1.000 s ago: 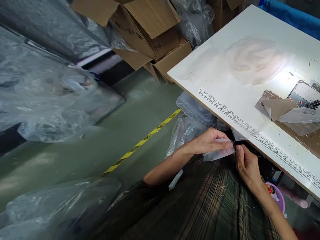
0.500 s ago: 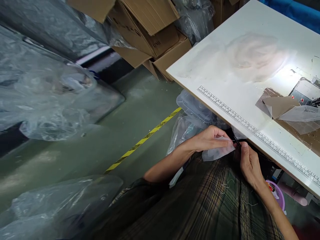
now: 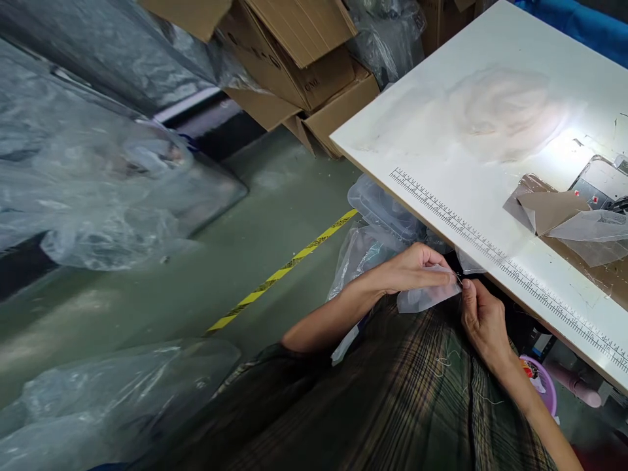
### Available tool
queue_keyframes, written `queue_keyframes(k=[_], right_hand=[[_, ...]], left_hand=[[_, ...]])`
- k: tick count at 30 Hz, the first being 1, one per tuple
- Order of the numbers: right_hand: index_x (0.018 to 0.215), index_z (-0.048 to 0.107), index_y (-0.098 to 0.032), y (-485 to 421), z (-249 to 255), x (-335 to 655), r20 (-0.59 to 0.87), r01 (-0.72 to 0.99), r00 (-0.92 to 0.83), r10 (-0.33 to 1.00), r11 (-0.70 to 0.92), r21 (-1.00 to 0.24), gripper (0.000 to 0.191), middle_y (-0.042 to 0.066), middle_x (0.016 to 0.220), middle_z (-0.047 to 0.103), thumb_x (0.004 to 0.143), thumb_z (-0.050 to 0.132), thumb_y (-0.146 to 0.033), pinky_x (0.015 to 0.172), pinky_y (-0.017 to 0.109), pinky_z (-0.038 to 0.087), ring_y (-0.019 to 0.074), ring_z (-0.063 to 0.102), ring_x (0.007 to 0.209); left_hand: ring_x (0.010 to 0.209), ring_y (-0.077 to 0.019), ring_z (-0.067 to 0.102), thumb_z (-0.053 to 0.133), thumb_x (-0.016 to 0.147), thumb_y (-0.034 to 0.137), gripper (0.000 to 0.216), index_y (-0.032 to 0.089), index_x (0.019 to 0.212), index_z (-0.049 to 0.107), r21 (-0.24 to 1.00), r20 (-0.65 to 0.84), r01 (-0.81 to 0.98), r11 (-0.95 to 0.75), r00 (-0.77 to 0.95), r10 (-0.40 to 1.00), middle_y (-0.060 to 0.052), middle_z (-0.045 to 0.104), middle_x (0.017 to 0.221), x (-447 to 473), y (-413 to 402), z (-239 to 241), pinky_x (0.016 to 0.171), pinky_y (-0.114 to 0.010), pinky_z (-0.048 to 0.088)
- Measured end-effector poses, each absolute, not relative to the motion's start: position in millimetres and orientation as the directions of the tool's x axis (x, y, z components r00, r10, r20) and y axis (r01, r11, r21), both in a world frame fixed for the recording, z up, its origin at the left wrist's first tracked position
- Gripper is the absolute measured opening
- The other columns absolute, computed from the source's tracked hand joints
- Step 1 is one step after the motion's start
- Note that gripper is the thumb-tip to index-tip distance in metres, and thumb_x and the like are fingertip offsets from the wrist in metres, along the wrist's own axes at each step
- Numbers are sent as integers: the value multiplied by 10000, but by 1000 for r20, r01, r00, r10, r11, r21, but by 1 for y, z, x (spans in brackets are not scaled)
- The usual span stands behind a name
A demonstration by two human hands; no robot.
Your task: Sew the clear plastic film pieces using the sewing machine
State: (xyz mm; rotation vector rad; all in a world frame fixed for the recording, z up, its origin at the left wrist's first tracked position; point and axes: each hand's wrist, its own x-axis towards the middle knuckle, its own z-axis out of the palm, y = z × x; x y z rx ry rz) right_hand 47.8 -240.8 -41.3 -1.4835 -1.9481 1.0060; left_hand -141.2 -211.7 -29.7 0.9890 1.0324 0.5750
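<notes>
Over my lap, just below the table's near edge, my left hand pinches a small piece of sheer white fabric by its upper edge. My right hand meets it from the right, fingers curled and closed at the fabric's right corner, where a thin dark tip shows between the two hands; what it is stays too small to name. A plaid garment covers my lap beneath the hands.
The white table with a printed ruler along its edge holds brown and sheer fabric pieces at right. Clear plastic bags lie under it. Cardboard boxes, plastic-wrapped bundles and a yellow floor stripe lie left.
Both hands stay together on the fabric piece. The right hand has shifted slightly at the fabric's corner, and the view has drifted a little.
</notes>
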Motion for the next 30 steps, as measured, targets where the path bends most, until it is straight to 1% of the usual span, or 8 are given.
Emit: queue_keyframes(k=[4,8,11,15,19,25,27,30], right_hand=[[645,493,-230,-243,-42,47,-81,598,-246,966,85,-797,566,-41,502,402,962,265,-640,468,271,287,120,346,434],[899,641,-186,-247,-30,60,-126,469,-285,950,24,-883,564,-4,632,553,1011,236,-562,557,278,409,152,502,559],[987,664,-188,-246,-19,74,-66,427,-269,961,57,-903,513,-20,629,535,1010,304,-552,565,275,413,148,496,569],[932,676,-194,-244,-14,77,-13,438,-238,971,95,-894,518,-11,633,536,1020,291,-529,580,284,417,157,508,591],[856,673,-196,-245,-18,65,4,487,-221,975,114,-866,523,-17,576,508,1036,262,-464,548,289,395,158,483,539],[825,649,-185,-243,-17,58,145,508,-269,952,268,-818,440,-7,637,576,1027,324,-404,548,257,391,130,501,546],[819,639,-189,-241,-18,56,164,513,-262,951,281,-811,437,-16,614,554,1025,326,-413,536,251,379,126,478,530],[710,577,-206,-239,-21,52,161,525,-223,961,258,-811,478,-32,555,492,1019,322,-465,491,249,325,116,414,482]], left_hand=[[746,-140,662,797,722,362,261,124,815,746,885,-439,42,463,405,802,-46,738,805,-139,-212,-33,669,-216,513],[758,-143,669,797,718,398,301,122,828,752,893,-420,39,448,430,799,-51,745,820,-140,-211,-29,671,-209,517],[715,-136,667,806,714,442,342,126,831,749,904,-395,61,424,500,771,-47,739,786,-145,-206,-17,632,-205,524],[674,-126,656,827,692,454,346,135,801,749,917,-375,87,390,523,765,-41,733,760,-147,-193,1,598,-198,523],[644,-119,636,831,681,452,338,138,781,753,907,-391,81,414,527,755,-28,726,729,-141,-188,9,588,-198,516],[638,-107,622,827,668,393,263,150,731,747,897,-417,98,431,512,751,-13,709,696,-136,-190,11,578,-173,491],[634,-106,622,826,668,399,264,155,723,740,891,-429,106,441,510,745,-7,699,684,-135,-190,11,572,-171,488],[618,-100,612,831,663,418,293,149,720,729,887,-432,94,451,511,743,-2,684,664,-135,-190,10,570,-170,488]])
